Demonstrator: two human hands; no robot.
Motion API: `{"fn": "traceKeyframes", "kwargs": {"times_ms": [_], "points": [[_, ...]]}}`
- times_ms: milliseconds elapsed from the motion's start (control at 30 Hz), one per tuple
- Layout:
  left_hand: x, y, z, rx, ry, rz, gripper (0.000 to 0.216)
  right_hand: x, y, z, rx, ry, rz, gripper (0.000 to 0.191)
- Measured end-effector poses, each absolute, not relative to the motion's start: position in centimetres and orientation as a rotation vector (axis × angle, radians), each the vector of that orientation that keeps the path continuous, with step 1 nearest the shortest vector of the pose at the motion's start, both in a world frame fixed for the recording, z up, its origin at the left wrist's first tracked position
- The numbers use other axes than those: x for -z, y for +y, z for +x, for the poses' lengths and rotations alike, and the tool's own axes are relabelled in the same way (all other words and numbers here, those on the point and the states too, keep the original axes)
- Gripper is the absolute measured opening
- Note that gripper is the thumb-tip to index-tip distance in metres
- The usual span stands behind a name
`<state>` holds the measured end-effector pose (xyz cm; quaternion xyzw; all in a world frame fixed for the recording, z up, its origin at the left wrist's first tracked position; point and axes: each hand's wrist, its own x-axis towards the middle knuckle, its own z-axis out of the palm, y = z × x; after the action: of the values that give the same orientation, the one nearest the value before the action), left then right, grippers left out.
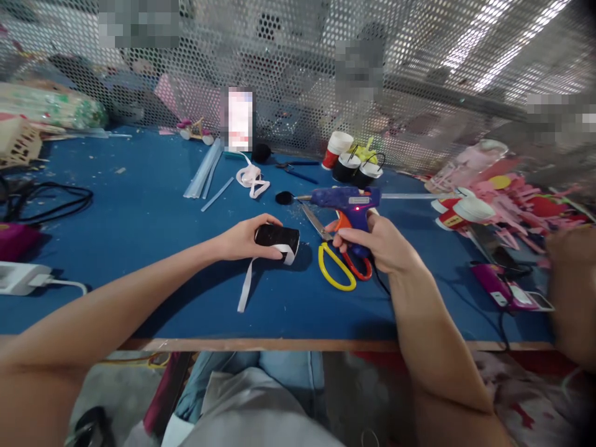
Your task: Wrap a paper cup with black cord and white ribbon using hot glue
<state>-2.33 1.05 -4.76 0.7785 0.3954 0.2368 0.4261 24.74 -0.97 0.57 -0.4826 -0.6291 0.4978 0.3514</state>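
The left hand (pixel 246 240) clasps a black cylinder (pixel 278 234) above the blue tabletop (pixel 284 313), which stretches between it and the front edge (pixel 279 344). The cylinder's long axis runs sideways, its end with white ribbon (pixel 246 290) facing right. The right hand (pixel 379 241) grips a glue gun (pixel 343 198), nozzle (pixel 304 198) pointing left.

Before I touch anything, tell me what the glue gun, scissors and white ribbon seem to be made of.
Glue gun: likely hard plastic; blue, molded-looking body with a slight sheen.
Scissors: blades probably steel, grey and light-catching; the smooth yellow handle looks plastic.
White ribbon: perhaps cloth, thin, limp and matte, though paper is possible.
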Motion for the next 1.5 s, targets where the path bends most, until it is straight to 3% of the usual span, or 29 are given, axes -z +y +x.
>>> {"fn": "traceKeyframes", "kwargs": {"times_ms": [300, 433, 567, 767, 1100, 1500], "points": [[5.0, 1.3, -2.4, -0.636, 0.966, 1.857, 0.052, -0.2, -2.8, 24.8, -1.253, -1.719, -1.232, 0.015], [5.1, 1.4, -2.4, -0.665, 0.973, 1.853, 0.051, -1.1, -3.7, 24.7, -1.072, -1.838, -1.338, 0.016], [5.2, 1.5, -2.4, -0.693, 0.982, 1.839, 0.052, -1.2, -4.0, 24.7, -0.942, -1.923, -1.45, 0.03], [5.3, 1.5, -2.3, -0.732, 1.061, 1.826, 0.053, -0.7, -4.1, 24.9, -0.78, -1.965, -1.589, 0.028], [5.5, 1.5, -2.3, -0.744, 1.078, 1.842, 0.052, -0.3, -4.2, 24.8, -0.703, -2.012, -1.594, 0.021], [5.4, 1.2, -2.2, -0.741, 1.031, 1.876, 0.054, -0.6, -4.1, 24.6, -0.747, -1.975, -1.638, 0.03]]}}
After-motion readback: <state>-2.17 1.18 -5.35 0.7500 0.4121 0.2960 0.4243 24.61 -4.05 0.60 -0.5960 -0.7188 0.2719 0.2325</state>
